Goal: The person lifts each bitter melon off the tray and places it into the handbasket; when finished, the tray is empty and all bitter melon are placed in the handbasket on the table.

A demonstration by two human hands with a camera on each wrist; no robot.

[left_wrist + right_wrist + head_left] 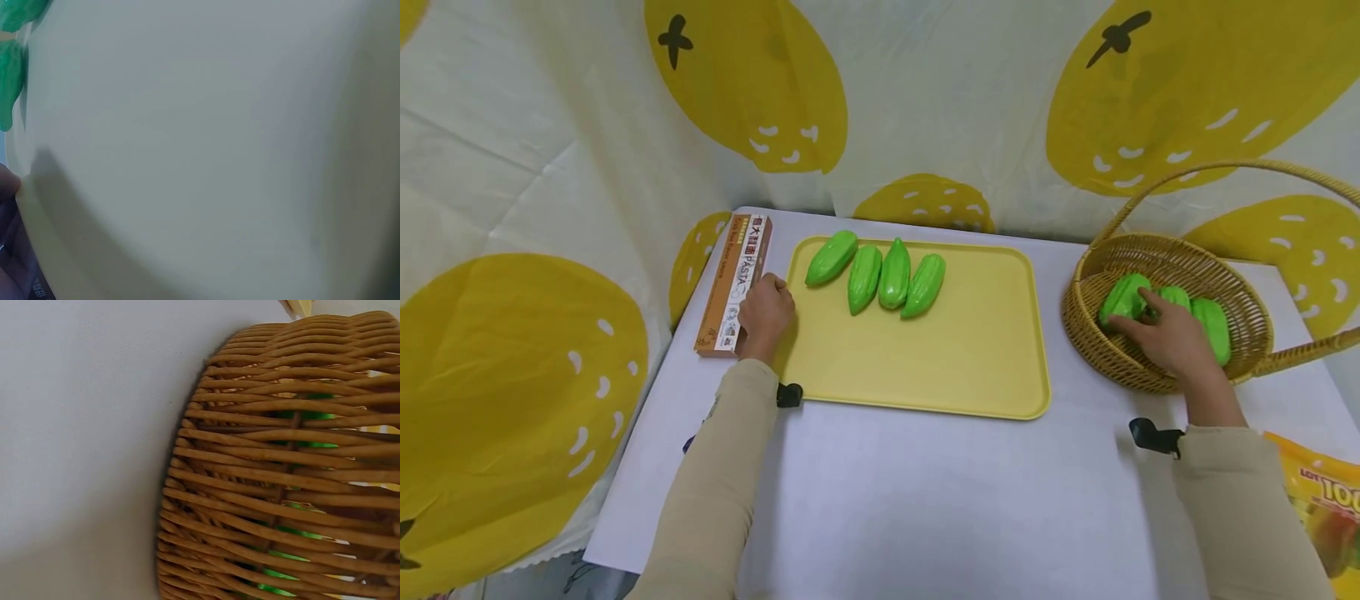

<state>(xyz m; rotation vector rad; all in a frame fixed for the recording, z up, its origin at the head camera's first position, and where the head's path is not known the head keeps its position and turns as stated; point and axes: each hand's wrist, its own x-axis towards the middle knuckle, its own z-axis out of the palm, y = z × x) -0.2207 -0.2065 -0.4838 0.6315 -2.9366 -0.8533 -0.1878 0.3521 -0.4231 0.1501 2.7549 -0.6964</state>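
In the head view, several green bitter melons (894, 273) with glossy ridged skins lie side by side at the back of the yellow tray (970, 358). My left hand (766, 312) holds the tray's left rim; the left wrist view shows the thumb (9, 181) on the rim and curled fingers outside it. On the right, my right hand (1176, 333) reaches into the wicker basket (1093, 346), its thumb and finger around the leftmost bitter melon (1123, 296). Two more bitter melons (1212, 329) lie beside it, partly covered by the hand. In the right wrist view, basket weave (281, 469) hides the fingers.
A pasta box (730, 287) lies along the tray's left side. The basket's tall handle (1225, 167) arches over its back right. A yellow packet (1326, 508) sits at the lower right. A patterned curtain (925, 108) hangs behind the white table (955, 500).
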